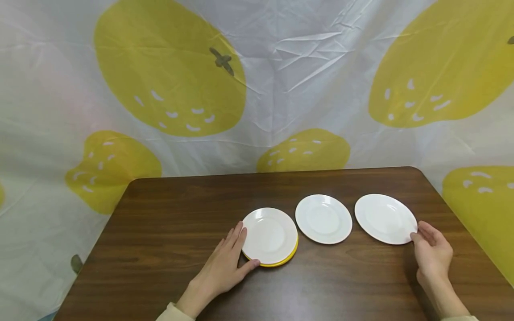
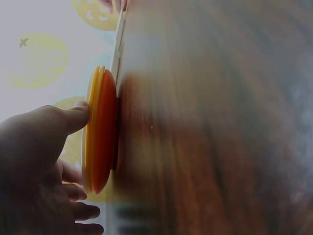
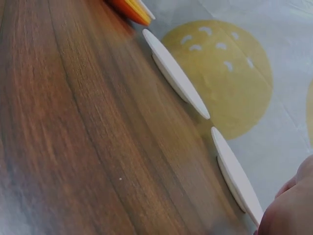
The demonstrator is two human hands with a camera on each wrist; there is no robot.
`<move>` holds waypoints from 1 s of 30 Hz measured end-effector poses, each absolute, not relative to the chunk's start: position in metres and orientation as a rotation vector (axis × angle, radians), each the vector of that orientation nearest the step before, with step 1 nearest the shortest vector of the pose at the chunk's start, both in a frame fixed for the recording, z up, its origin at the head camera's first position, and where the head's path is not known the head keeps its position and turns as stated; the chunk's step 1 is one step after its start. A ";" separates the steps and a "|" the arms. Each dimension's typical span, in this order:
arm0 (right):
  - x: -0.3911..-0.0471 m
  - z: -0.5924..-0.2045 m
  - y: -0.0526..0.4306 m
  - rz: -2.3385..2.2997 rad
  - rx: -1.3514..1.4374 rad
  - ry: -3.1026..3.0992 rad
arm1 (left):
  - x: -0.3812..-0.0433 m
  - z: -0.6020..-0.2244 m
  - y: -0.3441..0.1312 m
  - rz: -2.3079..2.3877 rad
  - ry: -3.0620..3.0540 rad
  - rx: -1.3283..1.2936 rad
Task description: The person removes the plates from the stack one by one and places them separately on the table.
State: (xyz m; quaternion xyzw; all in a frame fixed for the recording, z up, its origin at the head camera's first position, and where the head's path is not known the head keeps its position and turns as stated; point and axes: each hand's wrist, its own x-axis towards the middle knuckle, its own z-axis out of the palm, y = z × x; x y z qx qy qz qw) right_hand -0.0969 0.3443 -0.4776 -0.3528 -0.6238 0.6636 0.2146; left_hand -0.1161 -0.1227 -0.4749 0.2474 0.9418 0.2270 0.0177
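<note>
On the table stands a stack of plates: a white plate [image 1: 270, 235] on top, yellow plates [image 1: 290, 257] under it and an orange plate [image 2: 104, 132] lowest in the left wrist view. My left hand [image 1: 223, 264] lies at the stack's left side, fingers fairly straight along the rim and thumb at the near edge. To the right of the stack sits a second white plate [image 1: 323, 219]. Farther right is a third white plate [image 1: 385, 218], whose near right rim my right hand [image 1: 433, 252] pinches between thumb and fingers.
The brown wooden table [image 1: 168, 232] has rounded far corners. Right behind it hangs a white cloth [image 1: 277, 98] printed with yellow lemons. The three white plates form a row, with a narrow gap between the middle and right ones.
</note>
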 end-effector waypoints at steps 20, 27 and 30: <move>-0.109 -0.452 0.291 1.874 -0.681 -1.719 | -0.117 -0.473 -0.124 0.704 2.909 0.767; -0.115 -0.451 0.261 1.849 -0.583 -1.890 | -0.117 -0.472 -0.124 0.673 2.891 0.778; -0.116 -0.450 0.250 1.835 -0.551 -1.981 | -0.117 -0.472 -0.124 0.672 2.883 0.783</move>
